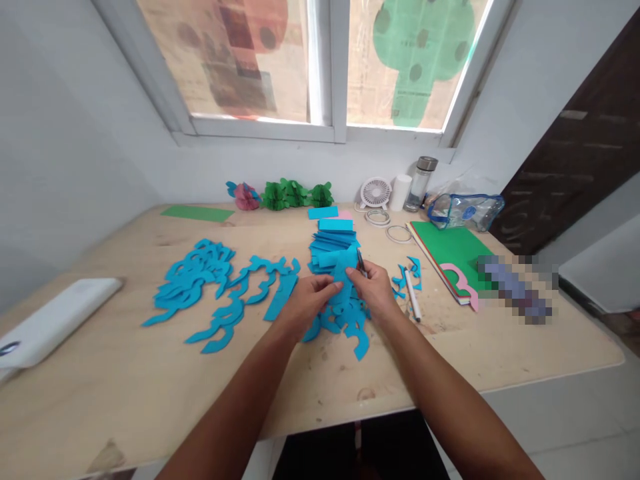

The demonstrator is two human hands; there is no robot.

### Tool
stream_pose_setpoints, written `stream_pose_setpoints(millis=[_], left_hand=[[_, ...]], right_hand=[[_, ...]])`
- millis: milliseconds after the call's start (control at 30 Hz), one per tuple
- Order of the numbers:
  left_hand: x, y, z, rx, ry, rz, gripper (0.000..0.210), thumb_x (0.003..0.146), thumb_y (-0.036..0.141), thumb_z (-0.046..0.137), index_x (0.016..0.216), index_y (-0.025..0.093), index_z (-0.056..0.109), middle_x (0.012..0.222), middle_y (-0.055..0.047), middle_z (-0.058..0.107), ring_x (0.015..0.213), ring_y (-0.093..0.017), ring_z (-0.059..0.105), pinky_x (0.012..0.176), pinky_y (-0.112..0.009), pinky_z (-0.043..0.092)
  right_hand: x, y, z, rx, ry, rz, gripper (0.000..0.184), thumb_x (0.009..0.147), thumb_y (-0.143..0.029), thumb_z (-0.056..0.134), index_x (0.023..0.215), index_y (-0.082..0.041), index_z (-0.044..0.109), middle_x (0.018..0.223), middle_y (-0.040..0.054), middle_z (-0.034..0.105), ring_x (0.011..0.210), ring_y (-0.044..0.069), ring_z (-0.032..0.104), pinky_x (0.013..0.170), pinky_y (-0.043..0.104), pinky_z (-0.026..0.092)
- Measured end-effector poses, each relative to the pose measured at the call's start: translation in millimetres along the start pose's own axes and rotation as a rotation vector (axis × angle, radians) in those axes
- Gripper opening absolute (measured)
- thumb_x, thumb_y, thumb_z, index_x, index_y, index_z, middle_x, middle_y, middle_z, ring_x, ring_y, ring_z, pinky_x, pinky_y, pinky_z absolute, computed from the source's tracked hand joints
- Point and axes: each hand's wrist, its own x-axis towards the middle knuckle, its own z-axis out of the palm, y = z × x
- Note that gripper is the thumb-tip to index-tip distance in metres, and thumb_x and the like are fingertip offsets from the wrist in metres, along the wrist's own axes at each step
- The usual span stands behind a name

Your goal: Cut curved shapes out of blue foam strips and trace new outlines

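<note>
My left hand (313, 298) pinches the lower left edge of a blue paper piece (344, 270), which is held up above the table. On the other side, my right hand (371, 283) grips the same paper with thumb and fingers. A slim dark tool (361, 261), perhaps scissors, sticks up at the right fingers; its lower part is hidden. Just behind is a stack of folded blue paper strips (334, 240). Curved blue paper cut-outs (357, 337) lie below my hands. More wavy cut-outs (195, 273) are heaped to the left, beside a looser group (250, 283).
A white marker (413, 293) and blue scraps (400, 280) lie right of my hands. Further right are green paper sheets (450, 243) with a pink cut-out (457, 283). A fan (375, 193), glass bottle (421, 183) and clear pouch (467, 212) stand at the back. A white object (65, 320) lies far left.
</note>
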Motion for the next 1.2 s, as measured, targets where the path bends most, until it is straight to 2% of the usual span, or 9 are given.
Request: stream_pose_setpoints(millis=[133, 200, 333, 467, 600, 800, 900, 1067, 1200], left_hand=[[7, 10, -11.1, 0.129, -0.184, -0.040, 0.024, 0.059, 0.036, 0.072, 0.053, 0.018, 0.057, 0.041, 0.005, 0.047, 0.040, -0.009, 0.040, 0.040, -0.021, 0.028], [10, 10, -11.7, 0.095, -0.210, -0.064, 0.026, 0.059, 0.035, 0.073, 0.053, 0.019, 0.054, 0.043, 0.003, 0.051, 0.041, -0.010, 0.044, 0.042, -0.022, 0.032], [19, 5, -3.1, -0.206, 0.014, -0.081, 0.026, 0.056, 0.031, 0.077, 0.061, 0.017, 0.055, 0.053, 0.002, 0.058, 0.051, -0.012, 0.057, 0.050, -0.023, 0.042], [27, 1, 7.9, -0.508, 0.145, -0.116, 0.028, 0.053, 0.024, 0.079, 0.066, 0.016, 0.056, 0.061, 0.001, 0.063, 0.062, -0.015, 0.065, 0.062, -0.027, 0.050], [33, -1, 14.9, -0.649, 0.180, -0.067, 0.026, 0.055, 0.022, 0.079, 0.068, 0.016, 0.057, 0.063, -0.001, 0.065, 0.065, -0.015, 0.066, 0.065, -0.027, 0.051], [36, -13, 21.3, -0.636, 0.251, 0.008, 0.028, 0.055, 0.029, 0.081, 0.069, 0.014, 0.061, 0.065, 0.000, 0.064, 0.062, -0.013, 0.061, 0.062, -0.025, 0.048], [33, -16, 24.1, -0.687, 0.250, 0.015, 0.030, 0.056, 0.032, 0.082, 0.070, 0.013, 0.062, 0.066, -0.001, 0.065, 0.064, -0.013, 0.061, 0.064, -0.026, 0.049], [26, -8, 26.6, -0.770, 0.242, 0.012, 0.031, 0.056, 0.032, 0.084, 0.068, 0.014, 0.062, 0.064, 0.000, 0.064, 0.062, -0.013, 0.061, 0.062, -0.025, 0.048], [21, -2, 27.0, -0.731, 0.263, 0.021, 0.027, 0.056, 0.030, 0.083, 0.066, 0.014, 0.064, 0.063, -0.001, 0.066, 0.061, -0.013, 0.062, 0.063, -0.026, 0.049]], right_hand=[[1, -1, -1, -0.018, 0.014, 0.000, 0.029, 0.067, -0.044, 0.068, 0.064, -0.020, 0.051, 0.046, -0.0094, 0.035, 0.042, 0.007, 0.029, 0.040, 0.022, 0.020], [1, -3, 0, 0.001, 0.051, 0.012, 0.028, 0.067, -0.044, 0.068, 0.068, -0.019, 0.054, 0.046, -0.0096, 0.035, 0.042, 0.007, 0.029, 0.040, 0.021, 0.020], [-1, -9, 0, 0.081, 0.110, 0.026, 0.032, 0.070, -0.049, 0.066, 0.076, -0.018, 0.059, 0.047, -0.0092, 0.039, 0.040, 0.007, 0.029, 0.038, 0.021, 0.019], [-5, -14, 2, 0.168, 0.052, 0.045, 0.042, 0.073, -0.059, 0.060, 0.079, -0.018, 0.061, 0.047, -0.0080, 0.044, 0.036, 0.006, 0.030, 0.036, 0.022, 0.018], [-8, -13, 7, 0.186, 0.010, 0.112, 0.047, 0.072, -0.064, 0.059, 0.080, -0.017, 0.060, 0.047, -0.0082, 0.045, 0.033, 0.006, 0.029, 0.034, 0.022, 0.017], [-11, -14, 13, 0.198, -0.036, 0.153, 0.045, 0.070, -0.062, 0.062, 0.072, -0.018, 0.055, 0.045, -0.0083, 0.044, 0.032, 0.005, 0.029, 0.033, 0.021, 0.016], [-13, -16, 15, 0.225, -0.064, 0.153, 0.043, 0.071, -0.061, 0.063, 0.069, -0.019, 0.053, 0.045, -0.0077, 0.046, 0.032, 0.005, 0.029, 0.033, 0.021, 0.016], [-15, -15, 17, 0.274, -0.075, 0.194, 0.043, 0.072, -0.060, 0.063, 0.073, -0.018, 0.055, 0.047, -0.0080, 0.047, 0.032, 0.004, 0.029, 0.032, 0.020, 0.016], [-16, -12, 17, 0.281, -0.099, 0.207, 0.043, 0.073, -0.060, 0.064, 0.075, -0.018, 0.055, 0.046, -0.0083, 0.046, 0.032, 0.004, 0.029, 0.032, 0.019, 0.017]])
